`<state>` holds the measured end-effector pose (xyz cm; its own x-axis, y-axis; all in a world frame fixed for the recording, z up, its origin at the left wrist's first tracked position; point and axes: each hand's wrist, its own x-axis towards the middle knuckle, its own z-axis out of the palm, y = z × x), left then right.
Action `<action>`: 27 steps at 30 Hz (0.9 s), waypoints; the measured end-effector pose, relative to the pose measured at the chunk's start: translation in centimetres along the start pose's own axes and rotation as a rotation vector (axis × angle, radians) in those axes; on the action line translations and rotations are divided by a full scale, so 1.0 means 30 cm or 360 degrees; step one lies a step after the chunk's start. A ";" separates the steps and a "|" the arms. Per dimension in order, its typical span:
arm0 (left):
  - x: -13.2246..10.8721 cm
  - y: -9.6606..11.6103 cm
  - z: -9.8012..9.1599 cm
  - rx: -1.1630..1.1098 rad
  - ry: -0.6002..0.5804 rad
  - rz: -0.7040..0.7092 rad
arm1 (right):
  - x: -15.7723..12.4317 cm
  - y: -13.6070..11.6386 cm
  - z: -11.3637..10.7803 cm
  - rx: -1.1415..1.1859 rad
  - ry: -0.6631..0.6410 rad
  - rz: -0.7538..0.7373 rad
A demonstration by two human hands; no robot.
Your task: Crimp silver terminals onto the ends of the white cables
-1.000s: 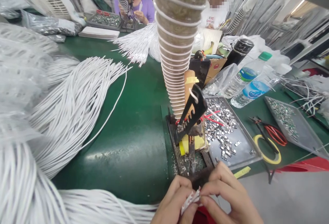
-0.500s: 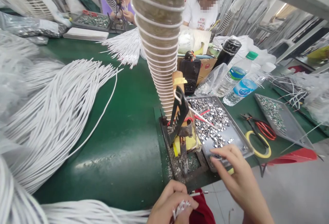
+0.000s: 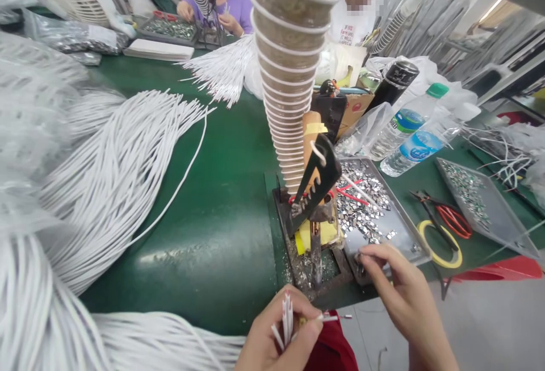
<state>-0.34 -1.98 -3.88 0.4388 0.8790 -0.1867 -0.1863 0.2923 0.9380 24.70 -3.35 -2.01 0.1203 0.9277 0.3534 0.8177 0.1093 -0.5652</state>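
Note:
My left hand [image 3: 272, 331] is closed around several short-looking ends of white wires [image 3: 288, 317]. One of these wires sticks out to the right between thumb and forefinger, with a small metal tip at its end. Over the near corner of a grey tray [image 3: 411, 229], my right hand [image 3: 400, 291] has thumb and forefinger brought together; what lies between them is too small to name. Shiny little metal pieces [image 3: 366, 212] are spread across that tray. Just left of it stands a dark hand-worked press [image 3: 315, 246] with a toothed black plate.
A wide ribbed hose [image 3: 293, 64] comes down behind the press. Long white wire bundles [image 3: 123, 166] cover the left side. Pliers [image 3: 443, 212], yellow tape [image 3: 455, 254], water bottles [image 3: 413, 149] and a second tray [image 3: 525, 240] lie to the right. Two people sit across the table.
My right thumb and forefinger have drawn together at the tray's near corner. The left hand has turned, so the wire ends now point up. The view has shifted slightly left.

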 end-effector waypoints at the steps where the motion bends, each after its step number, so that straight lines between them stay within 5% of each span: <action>1: 0.006 0.006 -0.004 0.0015 -0.0019 0.0012 | -0.013 -0.030 0.005 0.0108 -0.0007 -0.0026; 8: 0.022 0.023 0.003 -0.0104 -0.0004 -0.0021 | -0.039 -0.163 0.064 0.0406 -0.0057 -0.0390; 15: 0.023 0.022 0.017 -0.0320 0.0030 -0.0136 | -0.065 -0.150 0.071 0.0363 -0.0099 -0.0453; 21: 0.038 0.028 0.029 -0.0472 0.0114 -0.0157 | -0.087 -0.155 0.093 0.0310 0.0159 -0.0412; 27: 0.044 0.048 0.028 -0.0459 0.0205 -0.0162 | -0.067 -0.150 0.102 0.0178 0.0184 -0.0620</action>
<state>0.71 -0.71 -2.53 0.3567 0.8748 -0.3278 -0.3966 0.4594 0.7947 19.04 -4.61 -2.47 -0.1184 0.7637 0.6347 0.7491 0.4882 -0.4477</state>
